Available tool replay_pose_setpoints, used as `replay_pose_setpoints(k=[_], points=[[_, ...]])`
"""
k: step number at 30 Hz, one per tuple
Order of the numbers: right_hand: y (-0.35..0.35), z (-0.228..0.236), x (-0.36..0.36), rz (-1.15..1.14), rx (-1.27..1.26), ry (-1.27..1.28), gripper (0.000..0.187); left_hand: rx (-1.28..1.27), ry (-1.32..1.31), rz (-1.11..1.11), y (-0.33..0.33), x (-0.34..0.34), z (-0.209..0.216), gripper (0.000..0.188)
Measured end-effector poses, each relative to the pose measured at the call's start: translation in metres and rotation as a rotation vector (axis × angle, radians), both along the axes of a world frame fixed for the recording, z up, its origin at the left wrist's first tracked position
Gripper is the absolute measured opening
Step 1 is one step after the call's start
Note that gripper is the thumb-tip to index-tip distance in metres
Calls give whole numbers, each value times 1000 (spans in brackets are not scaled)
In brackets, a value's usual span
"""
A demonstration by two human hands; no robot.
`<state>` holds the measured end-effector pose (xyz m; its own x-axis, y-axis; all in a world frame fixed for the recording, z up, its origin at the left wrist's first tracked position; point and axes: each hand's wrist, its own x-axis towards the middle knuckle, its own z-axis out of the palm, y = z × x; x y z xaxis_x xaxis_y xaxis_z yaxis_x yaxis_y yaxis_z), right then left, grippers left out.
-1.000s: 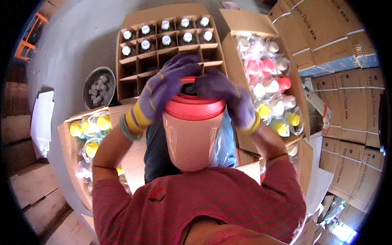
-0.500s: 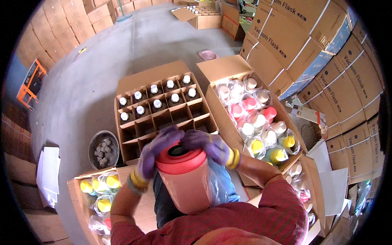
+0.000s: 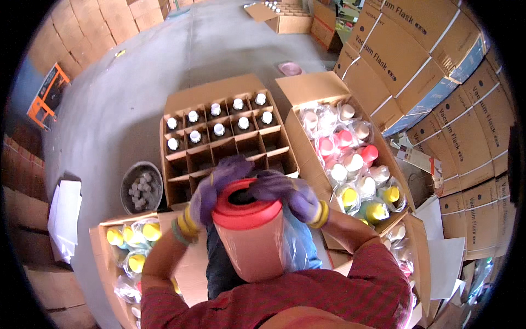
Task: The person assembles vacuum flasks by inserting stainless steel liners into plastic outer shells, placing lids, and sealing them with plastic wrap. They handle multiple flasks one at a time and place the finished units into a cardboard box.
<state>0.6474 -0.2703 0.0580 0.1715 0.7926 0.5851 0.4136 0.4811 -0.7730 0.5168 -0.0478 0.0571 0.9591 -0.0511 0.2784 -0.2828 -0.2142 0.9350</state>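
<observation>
A pink flask body (image 3: 252,249) with a red collar and a dark round opening at its top stands tilted between my knees. My left hand (image 3: 215,189), in a purple and yellow glove, grips the collar's left and far side. My right hand (image 3: 290,194), gloved alike, is curled over the collar's right side, its fingers near the opening. Some fingertips are blurred or hidden behind the collar. Clear plastic film (image 3: 296,247) hangs beside the body on the right. Just beyond my hands is a divided carton (image 3: 164,151) holding several dark bottles with white tops in its far rows.
To the right, an open carton (image 3: 298,140) holds plastic-wrapped items with white, red and yellow tops. Similar items fill a carton (image 3: 101,257) at the near left. A bucket (image 3: 127,194) of grey pieces stands left of the divided carton. Stacked boxes (image 3: 392,55) rise at right.
The view has shifted a little, so the cartons sit slightly higher and further right. Both hands have shifted slightly around the collar and remain on it.
</observation>
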Motion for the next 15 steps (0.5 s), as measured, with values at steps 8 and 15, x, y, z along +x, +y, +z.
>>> replay_pose_setpoints(k=[8,15], points=[[-9,2,0,40,40,-174,60,-102,94,4,5,-5,-8,82],[0,-17,-6,-85,-87,214,54,-83,-87,-87,8,21,-7,50]])
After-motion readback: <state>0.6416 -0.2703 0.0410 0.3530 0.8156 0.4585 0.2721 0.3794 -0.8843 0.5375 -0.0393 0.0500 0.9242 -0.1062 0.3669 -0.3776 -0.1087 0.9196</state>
